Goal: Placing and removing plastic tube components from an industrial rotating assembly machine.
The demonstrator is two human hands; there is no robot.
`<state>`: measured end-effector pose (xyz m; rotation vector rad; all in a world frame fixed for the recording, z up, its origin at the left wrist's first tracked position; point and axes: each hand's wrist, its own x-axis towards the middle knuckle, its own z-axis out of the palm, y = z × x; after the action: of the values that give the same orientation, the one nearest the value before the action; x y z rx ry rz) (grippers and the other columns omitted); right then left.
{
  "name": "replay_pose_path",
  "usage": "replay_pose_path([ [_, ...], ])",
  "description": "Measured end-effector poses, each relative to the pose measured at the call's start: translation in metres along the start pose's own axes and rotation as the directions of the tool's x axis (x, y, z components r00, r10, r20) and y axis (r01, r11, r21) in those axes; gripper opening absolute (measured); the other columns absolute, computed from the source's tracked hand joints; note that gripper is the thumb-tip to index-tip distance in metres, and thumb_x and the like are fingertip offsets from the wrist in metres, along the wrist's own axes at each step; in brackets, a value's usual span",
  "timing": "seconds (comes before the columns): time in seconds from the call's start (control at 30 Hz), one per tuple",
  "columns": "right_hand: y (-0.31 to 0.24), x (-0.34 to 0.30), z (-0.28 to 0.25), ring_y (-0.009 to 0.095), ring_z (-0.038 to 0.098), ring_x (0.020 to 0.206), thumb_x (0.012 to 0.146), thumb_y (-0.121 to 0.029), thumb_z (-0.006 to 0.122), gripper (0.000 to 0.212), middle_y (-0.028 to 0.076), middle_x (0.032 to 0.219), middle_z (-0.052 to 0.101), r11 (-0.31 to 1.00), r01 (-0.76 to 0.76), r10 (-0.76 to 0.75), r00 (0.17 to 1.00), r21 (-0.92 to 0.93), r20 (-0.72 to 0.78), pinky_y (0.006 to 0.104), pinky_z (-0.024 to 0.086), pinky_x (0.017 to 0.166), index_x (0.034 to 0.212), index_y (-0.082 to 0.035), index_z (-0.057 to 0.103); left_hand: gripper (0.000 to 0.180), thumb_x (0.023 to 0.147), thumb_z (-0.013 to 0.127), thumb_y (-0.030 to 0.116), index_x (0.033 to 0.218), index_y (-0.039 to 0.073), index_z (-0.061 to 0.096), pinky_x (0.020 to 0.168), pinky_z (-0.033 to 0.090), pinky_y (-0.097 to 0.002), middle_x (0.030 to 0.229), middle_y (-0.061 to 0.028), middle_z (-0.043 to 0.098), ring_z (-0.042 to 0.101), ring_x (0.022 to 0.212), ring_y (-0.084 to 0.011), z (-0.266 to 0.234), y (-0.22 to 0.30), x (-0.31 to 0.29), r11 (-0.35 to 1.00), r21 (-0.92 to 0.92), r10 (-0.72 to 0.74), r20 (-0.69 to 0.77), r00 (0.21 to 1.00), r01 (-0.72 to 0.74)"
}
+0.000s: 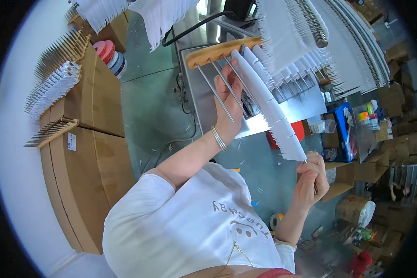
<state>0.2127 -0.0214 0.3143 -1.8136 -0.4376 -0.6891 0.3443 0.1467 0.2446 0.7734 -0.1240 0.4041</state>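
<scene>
1) Right hand (312,180) is pinching the metal rod (305,161) at the lower end of the white strip bundle (269,102), thumb bending against curled fingers
2) Right forearm is angling upward beside the torso, fist sitting well apart from the other hand
3) Left hand (229,92) is sitting behind the metal prongs (215,93), fingers pointing up near the wooden bar (222,49); prongs are partly hiding it, can't tell if it's gripping or only touching
4) Left forearm is slanting up and right, bangles (219,138) circling the wrist
5) Bundle is slanting from the bar down to the right fist, crossing the edge of the steel table (306,110)
6) Farther out, brown cartons (85,171) are standing left, a blue bin (345,134) is sitting right
</scene>
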Motion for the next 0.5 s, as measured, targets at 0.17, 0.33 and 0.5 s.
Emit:
replay_pose_path([
  [0.17, -0.006, -0.001, -0.004, 0.019, 0.044, 0.067, 0.09, -0.023, 0.057, 0.032, 0.007, 0.069, 0.05, 1.0, 0.001, 0.0, 0.999, 0.027, -0.033, 0.0326, 0.033, 0.062, 0.071, 0.003, 0.059, 0.031, 0.093, 0.053, 0.009, 0.124, 0.004, 0.051, 0.095, 0.037, -0.0261, 0.117, -0.002, 0.055, 0.05, 0.104, -0.0091, 0.002, 0.004, -0.002, 0.999, -0.01, -0.031, -0.031, 0.999, 0.031],
  [0.33, -0.007, -0.01, -0.027, 0.018, 0.041, 0.067, 0.091, -0.028, 0.055, 0.036, 0.006, 0.069, 0.049, 0.996, -0.045, 0.049, 0.998, 0.082, -0.041, 0.0336, 0.031, 0.064, 0.069, 0.001, 0.057, 0.024, 0.093, 0.055, 0.012, 0.115, 0.004, 0.054, 0.094, 0.038, -0.0276, 0.113, -0.0048, 0.058, 0.052, 0.105, -0.0131, -0.005, -0.003, -0.009, 0.99, -0.072, -0.123, -0.037, 0.992, 0.12],
  [0.5, 0.001, -0.03, -0.069, 0.017, 0.037, 0.063, 0.094, -0.032, 0.052, 0.039, 0.003, 0.066, 0.046, 0.968, -0.071, 0.078, 0.997, 0.239, -0.017, 0.0347, 0.029, 0.062, 0.066, -0.005, 0.058, 0.023, 0.096, 0.048, 0.011, 0.117, 0.001, 0.051, 0.1, 0.036, -0.0313, 0.115, -0.0077, 0.056, 0.052, 0.11, -0.0167, 0.014, 0.01, -0.045, 0.997, 0.054, -0.058, 0.11, 0.992, 0.052],
])
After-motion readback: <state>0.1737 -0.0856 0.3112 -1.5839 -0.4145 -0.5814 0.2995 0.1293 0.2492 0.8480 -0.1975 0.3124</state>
